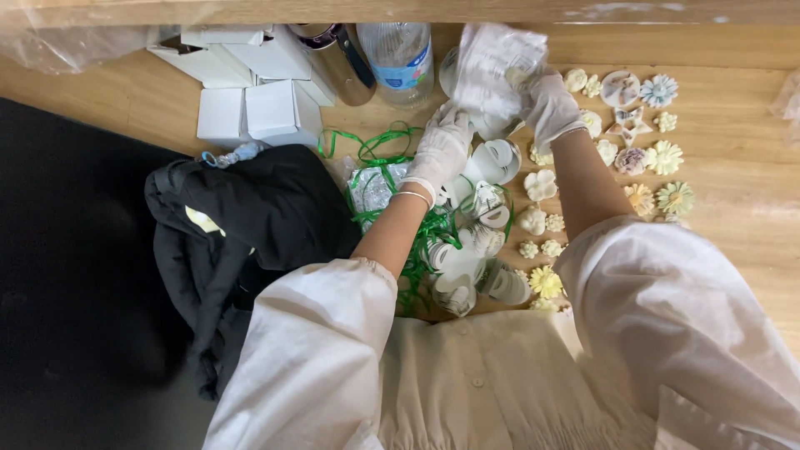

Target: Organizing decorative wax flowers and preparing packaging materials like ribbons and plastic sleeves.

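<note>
At upper centre of the frame, two white-gloved hands, left hand and right hand, pinch a clear plastic bag above the wooden worktop, beside pale moulded flowers.

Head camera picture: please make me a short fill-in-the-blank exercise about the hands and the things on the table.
1. Both hands, the left hand and the right hand, wear white ____.
2. The tangled ribbon under the left forearm is ____ in colour.
3. The small folded boxes at the upper left are ____.
4. The flower-shaped pieces lie on a ____ table.

Missing words: gloves; green; white; wooden
</note>
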